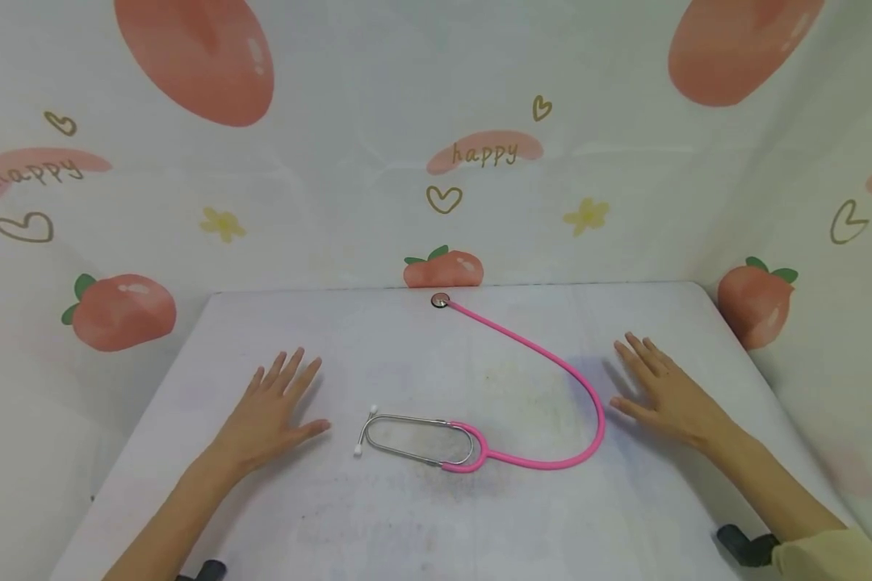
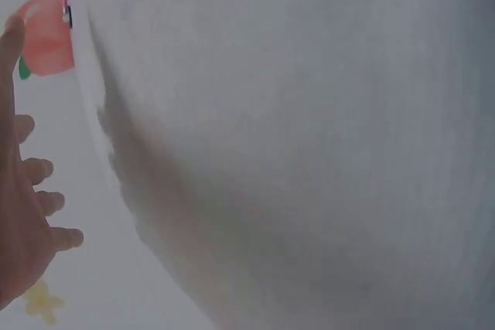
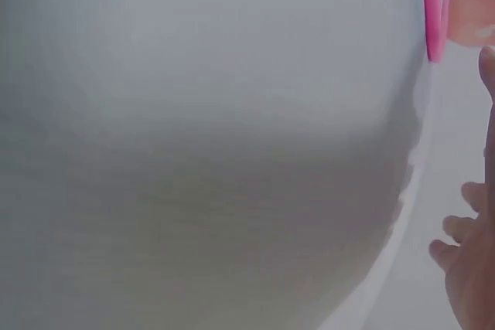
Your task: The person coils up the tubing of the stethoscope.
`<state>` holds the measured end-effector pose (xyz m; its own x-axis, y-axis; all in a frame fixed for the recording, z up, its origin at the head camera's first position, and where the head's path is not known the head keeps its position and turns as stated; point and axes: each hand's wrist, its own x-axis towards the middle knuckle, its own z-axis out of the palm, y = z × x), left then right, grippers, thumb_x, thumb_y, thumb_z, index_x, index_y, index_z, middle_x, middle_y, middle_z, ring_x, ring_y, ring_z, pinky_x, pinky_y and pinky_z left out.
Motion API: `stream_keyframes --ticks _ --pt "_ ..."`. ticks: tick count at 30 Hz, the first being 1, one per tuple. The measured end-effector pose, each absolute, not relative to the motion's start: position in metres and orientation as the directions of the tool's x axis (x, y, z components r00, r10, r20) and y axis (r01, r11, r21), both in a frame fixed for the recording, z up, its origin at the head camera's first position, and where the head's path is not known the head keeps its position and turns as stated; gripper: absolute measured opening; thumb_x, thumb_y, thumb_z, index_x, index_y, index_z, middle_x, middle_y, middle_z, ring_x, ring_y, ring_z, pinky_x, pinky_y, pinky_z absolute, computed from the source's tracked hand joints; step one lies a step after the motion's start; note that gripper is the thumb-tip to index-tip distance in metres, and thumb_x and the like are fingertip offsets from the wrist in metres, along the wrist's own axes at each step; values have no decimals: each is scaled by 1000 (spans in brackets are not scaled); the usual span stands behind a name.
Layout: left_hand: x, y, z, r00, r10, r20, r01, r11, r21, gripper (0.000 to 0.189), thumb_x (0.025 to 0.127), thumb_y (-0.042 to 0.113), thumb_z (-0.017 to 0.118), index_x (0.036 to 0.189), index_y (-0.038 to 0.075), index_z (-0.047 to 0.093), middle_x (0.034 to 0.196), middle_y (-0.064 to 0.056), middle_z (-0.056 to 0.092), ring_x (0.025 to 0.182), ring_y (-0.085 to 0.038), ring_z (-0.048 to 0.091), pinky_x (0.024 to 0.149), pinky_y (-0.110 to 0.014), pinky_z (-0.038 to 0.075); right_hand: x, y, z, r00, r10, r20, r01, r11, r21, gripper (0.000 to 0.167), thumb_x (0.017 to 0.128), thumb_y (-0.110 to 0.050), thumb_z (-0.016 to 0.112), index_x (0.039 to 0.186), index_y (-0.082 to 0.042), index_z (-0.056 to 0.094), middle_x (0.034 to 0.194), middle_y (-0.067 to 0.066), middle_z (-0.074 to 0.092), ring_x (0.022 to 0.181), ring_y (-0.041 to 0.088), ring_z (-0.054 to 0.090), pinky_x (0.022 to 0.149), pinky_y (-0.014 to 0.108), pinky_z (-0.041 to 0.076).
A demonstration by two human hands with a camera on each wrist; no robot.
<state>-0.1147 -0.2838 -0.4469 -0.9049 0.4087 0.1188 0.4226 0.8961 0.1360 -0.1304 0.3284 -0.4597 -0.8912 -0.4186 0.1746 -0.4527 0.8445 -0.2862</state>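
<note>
A stethoscope with a pink tube (image 1: 545, 465) lies on the white table between the two hands. Its round chest piece (image 1: 440, 300) is at the far edge, and the tube bends in a wide curve on the right. The metal ear tubes (image 1: 407, 420) with white tips point left. My left hand (image 1: 272, 411) is left of the ear tips, palm down, fingers spread, holding nothing. My right hand (image 1: 664, 395) is spread the same way, right of the tube's bend, also holding nothing. In the right wrist view, a stretch of pink tube (image 3: 435, 21) shows near the thumb.
The white table (image 1: 334, 532) ends at a cloth backdrop (image 1: 349, 218) printed with peaches, hearts and flowers, which also hangs along both sides. A dark piece (image 1: 744, 546) shows by the right forearm, and another (image 1: 211, 570) by the left.
</note>
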Motion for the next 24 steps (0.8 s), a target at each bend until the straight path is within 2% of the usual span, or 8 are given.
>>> stream_keyframes --ticks 5,7,10,12,14,16,19,24 --pt "-114 -274 -450 -860 488 150 504 857 106 96 86 65 64 158 16 25 161 -19 23 146 -44 21 113 -65 21 -125 323 -458 -871 -446 207 -490 827 -278 94 83 -42 78 157 -15 28 159 17 28 143 45 27 106 68 31" --pt "-115 -270 -452 -837 522 164 540 837 92 95 86 66 63 158 15 27 161 -18 25 146 -44 23 112 -65 24 -123 320 -458 -860 -457 226 -506 822 -261 93 81 -41 80 156 -15 32 157 16 31 141 43 32 107 64 35" --pt "-116 -263 -453 -803 568 181 588 805 84 94 86 68 62 157 15 30 160 -17 28 145 -43 26 111 -65 26 -119 317 -459 -843 -472 256 -529 811 -247 92 79 -38 83 154 -14 36 156 14 35 138 39 37 118 41 27" --pt "-116 -257 -454 -786 588 190 612 785 101 94 86 68 61 157 15 31 159 -16 30 145 -42 27 112 -64 27 -117 315 -459 -834 -480 273 -543 802 -248 91 78 -37 83 153 -14 38 155 12 37 137 37 39 118 23 17" --pt "-116 -252 -456 -777 600 192 627 765 148 93 87 67 61 157 14 30 159 -16 30 145 -41 27 112 -63 27 -116 312 -459 -827 -485 285 -552 797 -247 90 77 -36 84 152 -14 40 154 11 39 136 35 41 116 17 16" --pt "-116 -245 -459 -773 605 191 635 743 211 93 87 65 62 157 14 28 159 -17 31 146 -40 27 113 -62 26 -115 309 -459 -825 -489 284 -555 795 -245 89 77 -37 84 152 -15 42 154 10 40 135 33 42 116 23 25" --pt "-115 -235 -462 -766 615 187 641 708 296 93 87 64 64 157 14 28 159 -15 31 146 -39 27 115 -59 25 -113 305 -459 -823 -498 273 -560 793 -240 87 78 -38 84 151 -15 43 152 8 43 134 31 44 109 38 41" --pt "-111 -218 -464 -758 628 175 641 669 375 95 83 63 69 157 19 30 159 -9 34 146 -36 28 115 -57 26 -109 297 -459 -802 -525 287 -591 769 -246 83 77 -37 85 148 -14 48 147 7 48 129 30 49 96 50 50"
